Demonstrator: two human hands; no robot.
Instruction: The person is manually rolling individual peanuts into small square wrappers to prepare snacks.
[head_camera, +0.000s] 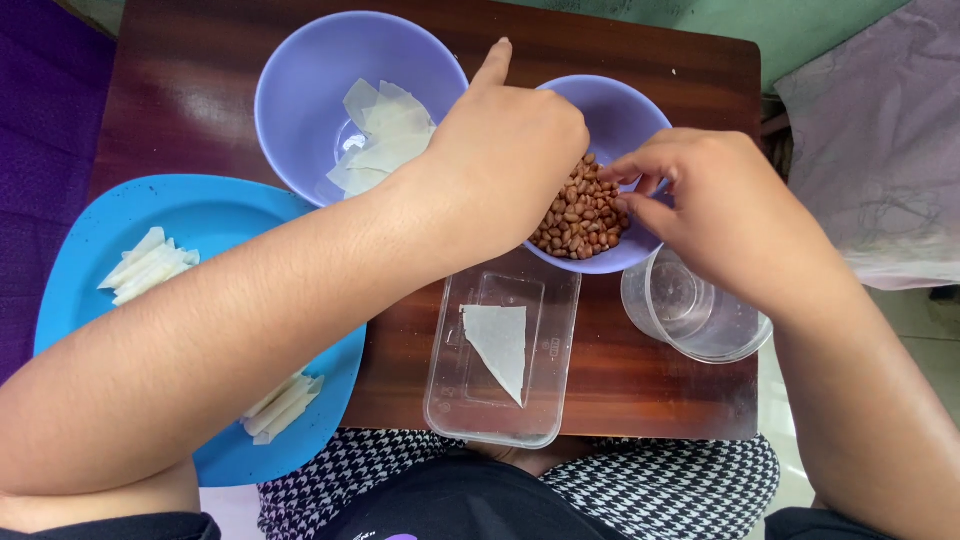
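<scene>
From the head camera, looking straight down, a dark reddish-brown wooden bench (640, 385) carries everything, its polished top catching a soft glare at the upper left. Beyond its far edge lies a pale green floor, to the right a grey-lilac cloth (880, 150) with faint line patterns, and to the left a deep purple fabric surface. The right hand (700, 200) hovers over the small lilac bowl (615, 110), its thumb and fingertips drawn together in a pinch just above the peanuts (582, 218) heaped in that bowl; whether a nut sits between the fingertips cannot be told. The left hand (510, 150) rests at the same bowl's near-left rim, fingers curled under and the index finger stretched out toward the far side; what it holds, if anything, is hidden. Just left stands a larger lilac bowl (300, 90) holding white triangular wrapper sheets (385, 140). A blue plate (215, 215) at the left edge bears folded white strips (148, 265), some partly covered by the left forearm. Near the front edge a clear rectangular lid (505, 400) holds one white triangle sheet (500, 345), and a clear round tub (700, 315) stands just beside it under the right wrist. Houndstooth-patterned cloth shows at the bottom.
</scene>
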